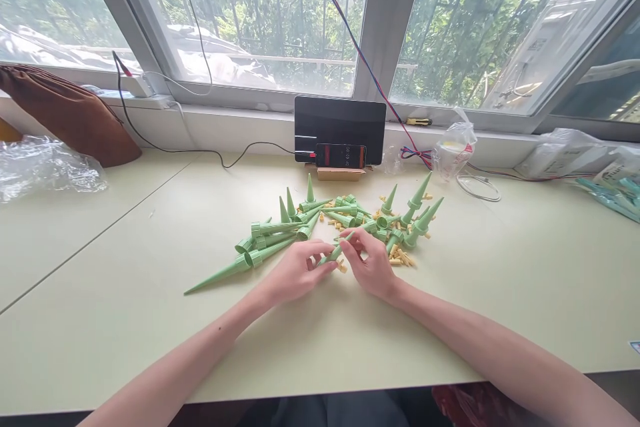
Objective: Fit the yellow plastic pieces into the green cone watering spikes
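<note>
My left hand (296, 272) and my right hand (371, 268) meet over the middle of the pale table (125, 293), both pinching one green plastic cone spike (334, 253) that lies tilted between them. Just beyond the fingers is a pile of green cone spikes (345, 217), some standing upright and some lying flat. A long stack of nested green cones (235, 268) stretches to the left of my left hand. Small yellow plastic pieces (400, 257) are scattered among the cones, and one lies right under my fingers.
A black tablet (340, 128) leans on the sill with a phone (341, 155) on a wooden stand in front. Cables run along the window. A brown bag (75, 117) and clear plastic (45, 165) lie at far left; plastic bags (575, 152) lie at right.
</note>
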Motion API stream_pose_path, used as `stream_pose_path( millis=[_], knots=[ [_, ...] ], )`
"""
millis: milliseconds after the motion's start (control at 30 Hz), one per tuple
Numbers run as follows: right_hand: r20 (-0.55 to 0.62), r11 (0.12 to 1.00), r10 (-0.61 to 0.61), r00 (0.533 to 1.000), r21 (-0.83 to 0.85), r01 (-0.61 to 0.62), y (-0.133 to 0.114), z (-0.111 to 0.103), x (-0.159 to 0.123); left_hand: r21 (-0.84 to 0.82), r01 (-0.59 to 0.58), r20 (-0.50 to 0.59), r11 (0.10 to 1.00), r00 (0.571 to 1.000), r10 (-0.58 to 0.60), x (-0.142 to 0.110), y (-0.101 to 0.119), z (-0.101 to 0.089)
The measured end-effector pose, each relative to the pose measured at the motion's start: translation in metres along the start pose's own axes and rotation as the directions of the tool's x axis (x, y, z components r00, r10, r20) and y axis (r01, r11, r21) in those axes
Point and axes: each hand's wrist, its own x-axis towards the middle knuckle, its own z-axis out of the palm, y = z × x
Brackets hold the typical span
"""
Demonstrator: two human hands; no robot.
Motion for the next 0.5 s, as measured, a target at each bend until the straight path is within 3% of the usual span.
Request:
stream_pose_path(
  millis=[233,500],
  knots=[
    [-0.032,0.999,-0.035,0.999,-0.035,0.034,0.001,0.0008,-0.0013,-0.014,0.002,-0.036,1.0,0.999,-0.003,0.0016,-0.0019,0.0017],
    [-0.126,0.978,-0.156,0.98,-0.161,0.135,-0.003,-0.0003,-0.0027,-0.065,0.047,-0.082,0.997,0.995,-0.052,0.0031,-0.0037,0.0012]
  ],
)
